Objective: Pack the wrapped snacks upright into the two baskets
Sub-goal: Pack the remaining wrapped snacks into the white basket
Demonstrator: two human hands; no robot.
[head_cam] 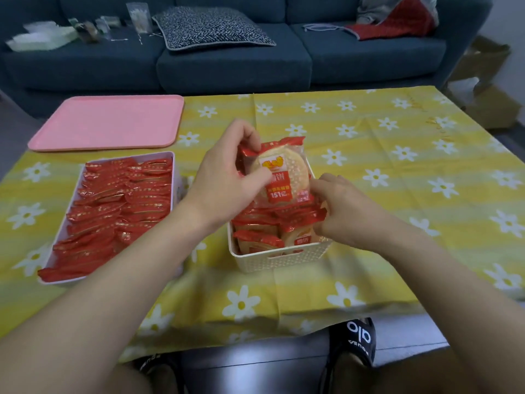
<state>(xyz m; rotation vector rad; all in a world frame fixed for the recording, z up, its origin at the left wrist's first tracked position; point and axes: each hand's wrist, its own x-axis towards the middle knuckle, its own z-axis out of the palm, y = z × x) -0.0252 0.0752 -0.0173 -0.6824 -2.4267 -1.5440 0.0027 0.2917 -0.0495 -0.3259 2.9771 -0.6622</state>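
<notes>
- A round rice cracker in a clear wrapper with red ends [279,172] is held upright above the far end of a cream woven-pattern plastic basket [279,260], which stands on a table spread with a yellow daisy-print cloth [397,172].
- The left hand [227,180] is seen with its fingers curled round the packet's left edge, the thumb pressed on the printed face; one or more further packets may be held behind it, but that cannot be told.
- The right hand [338,206] is seen partly curled at the basket's right side, its fingertips touching the packet's lower right edge and the packed wrappers; whether anything is pinched cannot be told.
- The step is judged best done by the standing packets being held back with the right hand while the new one is slid straight down into the gap, its face kept parallel to its neighbours so that none is tipped.
- Two baskets are counted: the cream one, nearly full, and a pale lilac rectangular basket [173,160] to the left, filled with rows of red-topped packets [113,206] too many and too overlapped to be counted.
- One pink plastic tray [108,123] is shown beyond it.
</notes>
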